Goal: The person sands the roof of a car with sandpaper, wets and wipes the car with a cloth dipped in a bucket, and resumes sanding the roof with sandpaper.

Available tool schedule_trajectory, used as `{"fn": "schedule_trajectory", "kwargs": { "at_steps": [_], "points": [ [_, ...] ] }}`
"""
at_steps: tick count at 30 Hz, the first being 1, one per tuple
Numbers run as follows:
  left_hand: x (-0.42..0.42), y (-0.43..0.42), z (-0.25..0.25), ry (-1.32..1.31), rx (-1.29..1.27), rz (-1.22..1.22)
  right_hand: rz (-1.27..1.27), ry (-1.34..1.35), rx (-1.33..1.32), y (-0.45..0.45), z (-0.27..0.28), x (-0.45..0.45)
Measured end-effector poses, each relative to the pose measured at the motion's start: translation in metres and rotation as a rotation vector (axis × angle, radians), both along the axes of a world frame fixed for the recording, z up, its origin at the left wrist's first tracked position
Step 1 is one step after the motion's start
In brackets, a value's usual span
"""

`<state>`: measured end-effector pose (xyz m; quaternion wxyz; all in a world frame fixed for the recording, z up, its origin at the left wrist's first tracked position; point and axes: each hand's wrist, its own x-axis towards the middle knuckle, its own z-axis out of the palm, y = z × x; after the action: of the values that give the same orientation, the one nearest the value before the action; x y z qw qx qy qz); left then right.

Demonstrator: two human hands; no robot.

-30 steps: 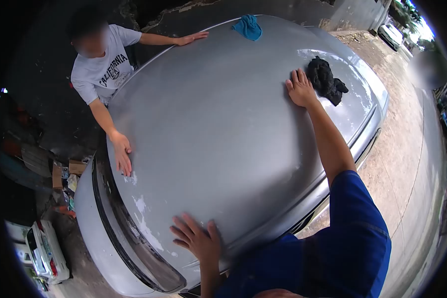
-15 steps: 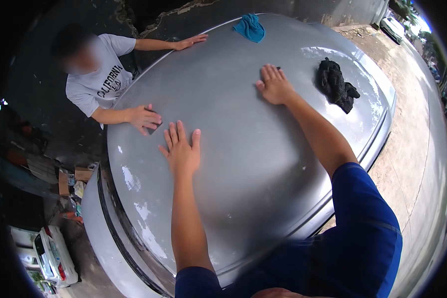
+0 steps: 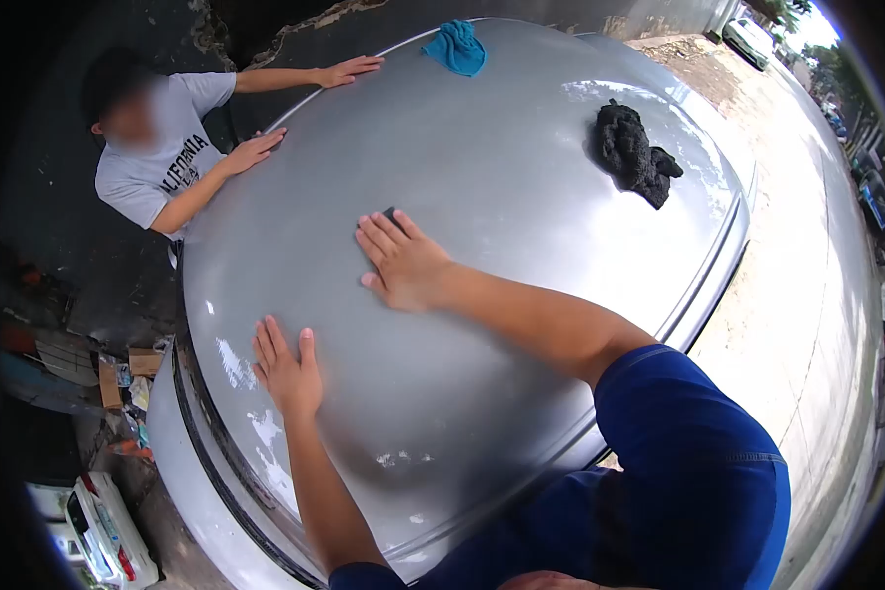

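Note:
A silver-grey car roof point(image 3: 521, 187) fills the middle of the head view, dull across its centre. My right hand point(image 3: 403, 261) lies flat near the middle of the roof, fingers over a small dark piece of sandpaper point(image 3: 391, 213). Only a corner of that piece shows beyond the fingertips, so its full shape is hidden. Lower left, my left hand point(image 3: 290, 374) rests on the roof, palm down, fingers stretched out and holding nothing.
A blue cloth point(image 3: 457, 49) lies at the far edge and a crumpled black cloth point(image 3: 634, 152) at the right. Across the roof a co-worker point(image 3: 167, 138) has both hands at the edge. White cars point(image 3: 103, 531) stand lower left and far right, beyond a paved lane point(image 3: 806, 256).
My right hand has swept left and nearer with the sandpaper. My left hand has shifted down and left. The co-worker's nearer hand has drawn back to the roof's edge. The view has shifted slightly.

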<state>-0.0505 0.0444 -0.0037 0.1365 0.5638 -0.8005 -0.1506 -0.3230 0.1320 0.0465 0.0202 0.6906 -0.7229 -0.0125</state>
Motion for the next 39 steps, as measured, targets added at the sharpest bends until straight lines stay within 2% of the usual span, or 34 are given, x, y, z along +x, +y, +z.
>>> {"fn": "schedule_trajectory", "kwargs": {
  "at_steps": [3, 5, 7, 9, 11, 15, 19, 21, 25, 27, 29, 30, 32, 36, 39],
  "points": [
    [0.004, -0.004, -0.006, -0.028, -0.034, -0.016, -0.073, -0.095, -0.007, 0.070, 0.018, -0.044],
    [0.003, -0.004, -0.007, -0.033, -0.029, -0.009, -0.566, -0.036, -0.169, 0.099, 0.032, -0.172],
    [0.012, -0.002, -0.006, -0.043, -0.023, -0.008, -0.825, -0.169, -0.281, 0.117, 0.037, -0.238],
    [0.010, -0.003, -0.002, -0.030, -0.026, -0.001, -0.674, 0.053, -0.239, 0.103, 0.022, -0.167],
    [0.010, -0.002, -0.005, -0.037, -0.023, -0.011, -0.331, 0.056, -0.107, 0.111, 0.009, -0.062],
    [0.010, -0.005, -0.005, -0.060, -0.010, 0.002, -0.429, -0.026, -0.111, 0.141, 0.031, -0.122],
    [0.014, -0.014, -0.004, -0.058, -0.041, -0.003, -0.729, 0.029, -0.210, 0.125, 0.032, -0.187],
    [0.014, -0.013, -0.006, -0.065, -0.019, 0.007, -0.328, 0.030, -0.080, 0.125, 0.014, -0.039],
    [0.013, -0.013, -0.009, -0.046, -0.031, 0.005, -0.270, -0.005, -0.061, 0.134, 0.023, -0.057],
    [0.010, -0.012, -0.009, -0.046, -0.037, 0.003, -0.677, -0.006, -0.205, 0.109, 0.037, -0.197],
    [0.007, -0.011, -0.006, -0.041, -0.037, 0.025, -0.853, 0.007, -0.276, 0.074, 0.035, -0.229],
    [0.006, -0.010, -0.004, -0.040, -0.038, 0.029, -0.671, 0.008, -0.224, 0.057, 0.026, -0.189],
    [0.009, -0.010, -0.001, -0.034, -0.012, 0.033, -0.293, -0.017, -0.086, 0.036, 0.013, -0.045],
    [0.020, -0.016, -0.002, -0.058, -0.013, 0.031, -0.023, -0.033, -0.004, 0.111, 0.028, -0.014],
    [0.021, -0.013, 0.000, -0.047, -0.024, 0.029, -0.641, 0.024, -0.220, 0.148, 0.034, -0.183]
  ]
}}
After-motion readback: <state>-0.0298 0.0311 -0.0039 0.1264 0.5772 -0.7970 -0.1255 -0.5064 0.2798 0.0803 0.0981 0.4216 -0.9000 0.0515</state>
